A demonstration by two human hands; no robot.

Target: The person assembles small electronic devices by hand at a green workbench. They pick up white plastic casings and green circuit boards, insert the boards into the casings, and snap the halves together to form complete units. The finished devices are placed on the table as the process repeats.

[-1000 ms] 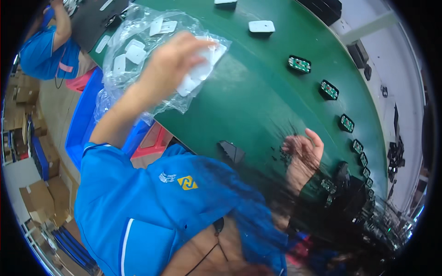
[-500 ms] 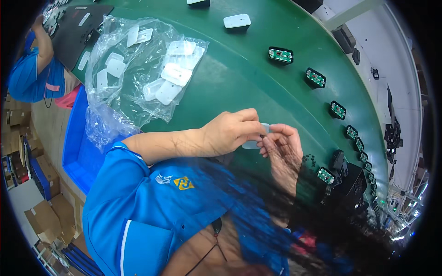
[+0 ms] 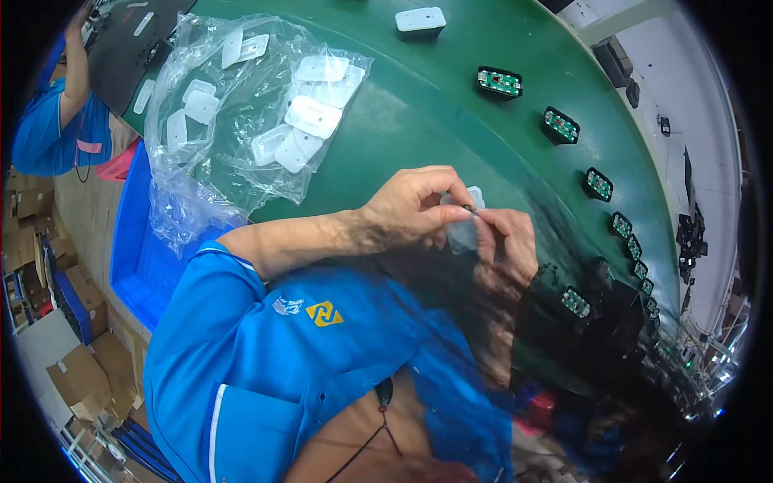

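The left hand (image 3: 417, 203) is nearly closed, thumb and forefinger pinching a small dark piece (image 3: 469, 208). The right hand (image 3: 509, 235) is half curled, its fingertips meeting the left's; whether it grips the piece or only steadies it cannot be told. A pale cover (image 3: 462, 235) sits behind and below the fingertips; which fingers bear it is hidden.

Risk, in my judgement: the piece could slip if the pinch loosens, being small and held by the tips. The cover could drop if its hidden support gives. Loose dark hair beside the right forearm could snag or obscure the work.

Surface: green table (image 3: 394, 129), with a clear plastic bag (image 3: 197, 197) under loose white covers (image 3: 314, 117); beyond, a line of black cases with green boards (image 3: 561, 125).

Room: blue bin (image 3: 129, 266), cardboard boxes (image 3: 76, 378), a co-worker's sleeve (image 3: 84, 129) far left.
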